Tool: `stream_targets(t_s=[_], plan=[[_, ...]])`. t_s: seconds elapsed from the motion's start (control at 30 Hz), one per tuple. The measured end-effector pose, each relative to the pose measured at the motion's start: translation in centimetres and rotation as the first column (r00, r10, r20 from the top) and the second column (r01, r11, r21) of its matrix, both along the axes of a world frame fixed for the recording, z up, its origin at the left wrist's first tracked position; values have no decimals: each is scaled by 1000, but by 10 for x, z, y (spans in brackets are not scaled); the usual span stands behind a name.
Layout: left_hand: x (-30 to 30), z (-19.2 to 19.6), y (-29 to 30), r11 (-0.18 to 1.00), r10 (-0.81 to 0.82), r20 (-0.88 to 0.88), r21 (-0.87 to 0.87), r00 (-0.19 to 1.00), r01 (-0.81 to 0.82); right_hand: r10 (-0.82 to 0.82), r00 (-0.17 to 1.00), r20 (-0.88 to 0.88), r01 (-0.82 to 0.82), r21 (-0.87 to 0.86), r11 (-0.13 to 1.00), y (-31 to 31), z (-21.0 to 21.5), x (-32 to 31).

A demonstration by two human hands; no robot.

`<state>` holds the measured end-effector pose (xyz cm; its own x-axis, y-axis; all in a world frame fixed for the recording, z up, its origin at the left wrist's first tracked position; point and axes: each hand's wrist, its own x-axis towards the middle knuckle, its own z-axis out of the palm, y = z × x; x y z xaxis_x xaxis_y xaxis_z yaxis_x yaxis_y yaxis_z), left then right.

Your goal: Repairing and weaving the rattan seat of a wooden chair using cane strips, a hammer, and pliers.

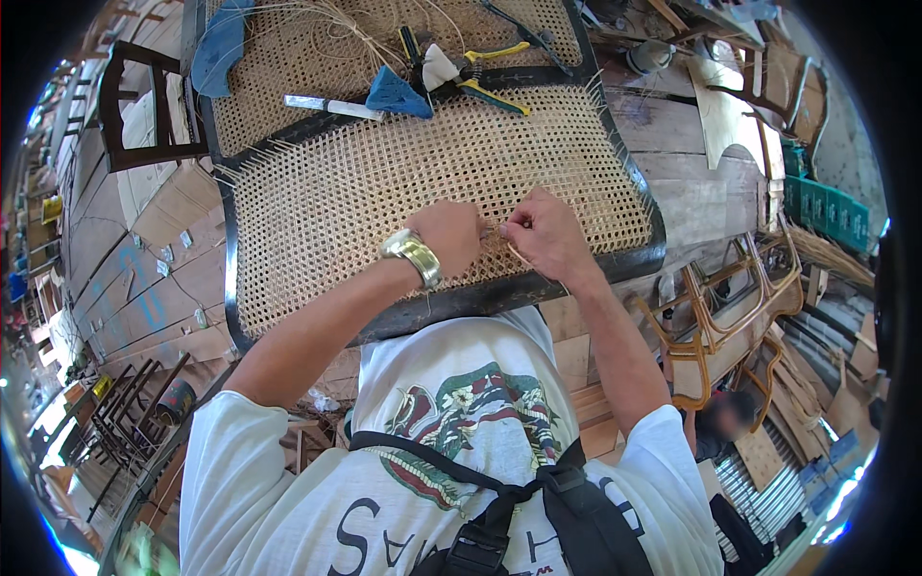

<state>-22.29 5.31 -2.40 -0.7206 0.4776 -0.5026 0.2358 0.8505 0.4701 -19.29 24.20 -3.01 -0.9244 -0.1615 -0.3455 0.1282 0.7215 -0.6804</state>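
Head view: right hand point(551, 238) pinches cane strand point(520, 256); left hand point(448, 233) curls beside it, fingertips hidden, can't tell grip. Pliers point(495, 97) lie beyond, presumably parked within reach.

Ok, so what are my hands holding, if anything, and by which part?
Your right hand seems to pinch a thin pale cane strand in its fingers; where along its length is unclear. Whether your left hand holds anything cannot be told.

I lose the cane panel point(336, 202) past the top edge. On it, the left hand point(448, 233) hides its fingertips (knuckles block me), and what the right hand point(551, 236) pinches is too small to tell. Below-right of the panel, a person's head point(730, 413) is blurred.
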Motion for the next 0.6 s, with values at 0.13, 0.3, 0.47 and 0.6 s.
stream_targets(t_s=[0.13,0.3,0.47,0.6], plan=[[-26,-12,-2,992,109,240,-84,965,-91,-15,996,-88,23,92,996,-16,9,9],[-46,-6,-28,991,-133,46,-28,990,134,20,961,-276,50,244,969,-25,7,15],[-96,32,-112,982,-128,-216,-163,968,94,-13,1000,-17,13,12,1000,-9,12,3],[-93,73,-88,994,-91,-235,43,968,104,-121,979,164,186,-472,862,-28,18,-20]])
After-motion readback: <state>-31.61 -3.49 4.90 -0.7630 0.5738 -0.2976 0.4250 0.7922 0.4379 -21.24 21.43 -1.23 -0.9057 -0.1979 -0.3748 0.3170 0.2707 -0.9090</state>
